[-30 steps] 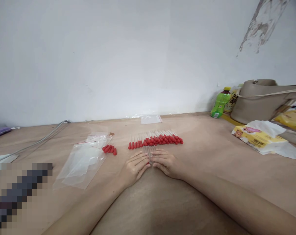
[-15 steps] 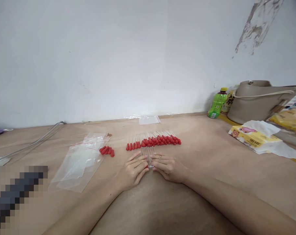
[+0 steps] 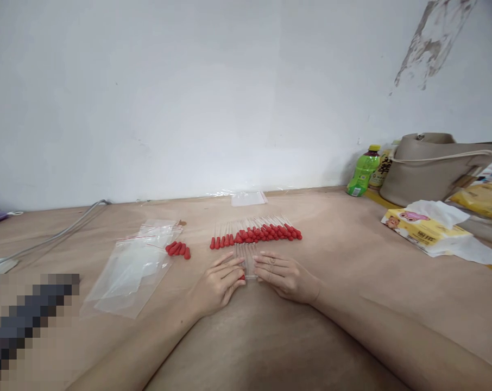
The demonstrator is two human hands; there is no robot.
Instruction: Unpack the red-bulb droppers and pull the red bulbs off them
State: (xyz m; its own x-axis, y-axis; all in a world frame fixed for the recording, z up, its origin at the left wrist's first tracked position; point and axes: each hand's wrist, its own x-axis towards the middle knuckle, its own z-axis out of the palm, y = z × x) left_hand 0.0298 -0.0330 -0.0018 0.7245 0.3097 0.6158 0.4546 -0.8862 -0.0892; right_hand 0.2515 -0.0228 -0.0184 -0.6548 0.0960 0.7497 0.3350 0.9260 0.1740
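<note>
My left hand (image 3: 225, 281) lies at the left side of a small row of clear glass dropper tubes (image 3: 245, 255). Its fingers are closed on a red rubber bulb (image 3: 242, 276), which shows at the fingertips. On the right side of the row, my right hand (image 3: 284, 276) rests with fingers stretched out, the tips touching or very close to the tubes; its thumb is mostly hidden. Just beyond lies a pile of droppers with red bulbs (image 3: 266, 233), thin tubes pointing toward the wall. Several loose red bulbs (image 3: 177, 249) sit to the left.
Clear zip bags (image 3: 127, 271) lie left of the loose bulbs, and another bag (image 3: 248, 199) is by the wall. A grey cable (image 3: 67, 231) crosses the left side. At right stand a green bottle (image 3: 363, 172), a beige bag (image 3: 425, 171) and a tissue box (image 3: 427, 228).
My right hand has shifted slightly right, uncovering more of the tubes. The red bulb at my left fingertips shows more clearly.
</note>
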